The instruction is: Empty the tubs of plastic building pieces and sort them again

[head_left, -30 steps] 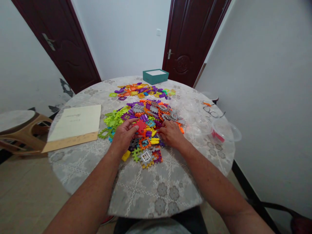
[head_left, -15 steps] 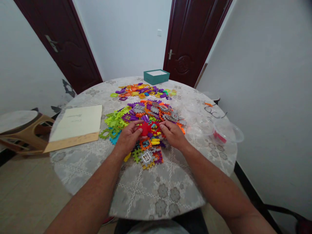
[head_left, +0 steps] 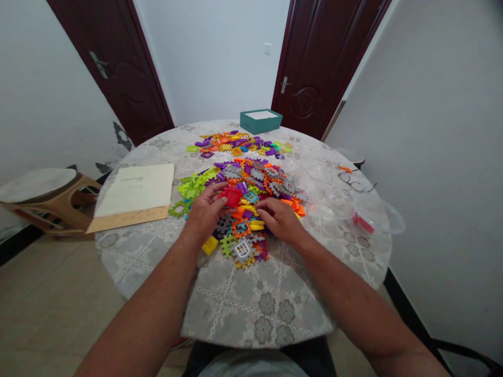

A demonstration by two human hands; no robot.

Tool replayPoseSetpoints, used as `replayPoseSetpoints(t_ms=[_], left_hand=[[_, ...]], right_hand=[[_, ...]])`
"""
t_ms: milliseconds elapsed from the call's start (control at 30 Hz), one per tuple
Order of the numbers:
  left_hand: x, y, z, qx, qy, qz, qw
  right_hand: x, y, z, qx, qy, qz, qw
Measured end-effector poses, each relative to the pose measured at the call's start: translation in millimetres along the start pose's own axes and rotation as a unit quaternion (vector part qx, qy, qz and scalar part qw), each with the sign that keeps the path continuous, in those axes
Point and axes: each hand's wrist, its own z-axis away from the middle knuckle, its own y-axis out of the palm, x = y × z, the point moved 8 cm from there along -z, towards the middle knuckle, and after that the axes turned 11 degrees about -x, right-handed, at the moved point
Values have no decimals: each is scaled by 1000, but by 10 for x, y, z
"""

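Observation:
Pinched in my left hand [head_left: 206,212] is a red plastic building tile [head_left: 231,197], held above the near side of a mixed heap of interlocking pieces. My right hand [head_left: 279,217] is at the right of the red tile, low over the heap. Its thumb and index finger are slightly apart beside some yellow pieces [head_left: 251,208], and I make out nothing between them. Below the hands lie an orange tile [head_left: 241,227] and a grey tile with a white window [head_left: 243,250]. Lime-green pieces [head_left: 196,184] lie at the heap's left, grey gear-edged ones [head_left: 257,175] behind.
A second band of colourful pieces [head_left: 236,144] lies farther back, before a green box [head_left: 261,122]. Paper sheets on a board [head_left: 135,188] lie at the left. Clear plastic containers [head_left: 377,212] and eyeglasses [head_left: 356,183] are at the right. A wooden stool [head_left: 51,201] stands left of the round table.
My right hand has come away from the red piece and lowered toward the yellow pieces. The red tile stays in my left hand. The whole view has shifted slightly.

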Motion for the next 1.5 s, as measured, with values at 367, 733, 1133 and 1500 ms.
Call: replayPoseSetpoints(t_ms=[367,733,1133,1500], left_hand=[[-30,-163,-81,-80,-35,113,990],[9,-155,-77,-84,-34,106,990],[-40,-68,-16,-50,-22,84,995],[10,114,83,5,-48,70,996]], right_hand=[[-285,-94,31,159,-11,413,897],[-283,-78,44,170,-50,411,894],[-306,-210,-91,24,47,142,988],[-394,27,40,64,379,-524,760]])
